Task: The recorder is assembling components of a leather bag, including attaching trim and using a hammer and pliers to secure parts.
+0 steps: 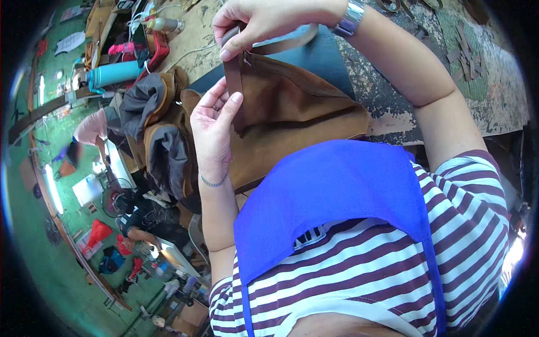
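Note:
A brown leather bag (297,106) lies on the bench in front of me, its body partly hidden by my blue apron. A flat brown leather strap (233,76) runs along the bag's left edge. Partway down, my left hand (213,126) pinches this strap between thumb and fingers. At its upper end my right hand (258,25) is closed on the strap, thumb on top; the fingertips are partly hidden. A paler stretch of strap (289,42) curves away to the right beneath my right hand. White thread ends show near my right thumb.
Brown bags with grey lining (163,143) are piled to my left, beside a turquoise bottle (115,74). A dark sheet (331,56) lies under the bag. Leather scraps (466,53) rest at the far right. Another person (149,227) sits at a lit workstation, lower left.

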Tool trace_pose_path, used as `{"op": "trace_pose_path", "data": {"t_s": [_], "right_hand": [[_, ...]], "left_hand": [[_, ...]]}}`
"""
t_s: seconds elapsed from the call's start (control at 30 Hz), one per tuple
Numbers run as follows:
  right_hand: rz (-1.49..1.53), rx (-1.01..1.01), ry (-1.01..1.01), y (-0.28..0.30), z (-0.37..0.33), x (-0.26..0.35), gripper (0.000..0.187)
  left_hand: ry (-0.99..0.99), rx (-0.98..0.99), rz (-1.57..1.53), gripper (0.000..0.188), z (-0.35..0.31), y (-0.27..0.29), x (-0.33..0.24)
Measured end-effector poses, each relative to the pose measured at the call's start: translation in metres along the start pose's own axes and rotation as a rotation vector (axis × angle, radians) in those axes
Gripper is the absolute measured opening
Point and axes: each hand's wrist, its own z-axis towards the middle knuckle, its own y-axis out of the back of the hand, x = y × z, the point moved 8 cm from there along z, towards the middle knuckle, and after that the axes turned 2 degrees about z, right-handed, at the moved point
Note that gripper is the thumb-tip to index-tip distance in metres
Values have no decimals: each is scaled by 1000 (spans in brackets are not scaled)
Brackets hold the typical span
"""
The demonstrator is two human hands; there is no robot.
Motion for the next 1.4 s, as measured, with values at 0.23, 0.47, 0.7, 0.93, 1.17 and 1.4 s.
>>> {"op": "trace_pose_path", "data": {"t_s": [0.23,0.47,0.7,0.93,1.17,1.4], "right_hand": [[-263,0,29,-34,-1,59,24],[-318,-18,67,-51,0,70,25],[-276,-112,24,-47,-2,32,25],[-69,-118,-54,-52,-9,11,27],[-153,-95,-53,-45,-10,14,27],[84,-91,-82,-51,-9,-6,27]], "left_hand": [[-95,-25,-82,33,-31,12,17],[-100,1,-168,30,-35,19,24],[-122,52,-176,30,-32,17,23],[-84,78,-148,31,-33,14,21],[-73,119,-154,29,-30,9,16],[-117,2,-230,22,-20,10,14]]}}
